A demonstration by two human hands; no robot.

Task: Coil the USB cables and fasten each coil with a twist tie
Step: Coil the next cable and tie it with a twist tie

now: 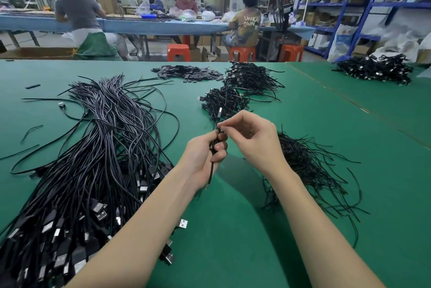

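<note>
On the green counter (233, 229), centre of frame, the left hand (205, 154) grips a coiled USB cable (215, 145) while the right hand (251, 138) pinches its twist tie (218, 129); twist snugly, keeping loops bunched.

Black coiled cable (214, 147) upright in fist, loose cables (102, 147) heaped left — twist ties (310, 171) right
</note>
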